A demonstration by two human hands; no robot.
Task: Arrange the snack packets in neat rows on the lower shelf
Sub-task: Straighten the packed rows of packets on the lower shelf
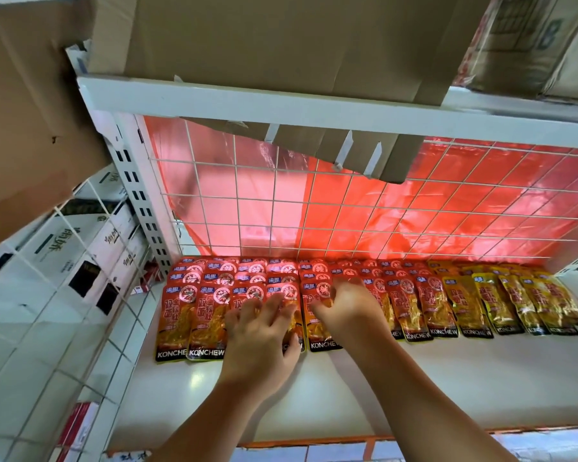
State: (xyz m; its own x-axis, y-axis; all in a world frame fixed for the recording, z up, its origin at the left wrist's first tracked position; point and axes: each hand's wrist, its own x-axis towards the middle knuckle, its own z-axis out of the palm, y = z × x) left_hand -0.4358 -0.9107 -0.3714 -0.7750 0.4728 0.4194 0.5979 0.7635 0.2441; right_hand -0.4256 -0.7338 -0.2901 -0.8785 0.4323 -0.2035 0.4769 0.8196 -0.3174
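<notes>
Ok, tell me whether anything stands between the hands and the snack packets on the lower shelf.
Nothing visible does. The left hand and right hand both touch the red snack packets at the back of the lower shelf. The torn cardboard flap hangs above, clear of both.

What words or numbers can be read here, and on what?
"KONCHEW": bottom edge of the red packets.
"KONCHEW": bottom edge of the yellow packets, cut off on some.
"8", or perhaps "B": the box at upper right.
Chinese print on the packets and on the white cartons: too blurred to read.
</notes>
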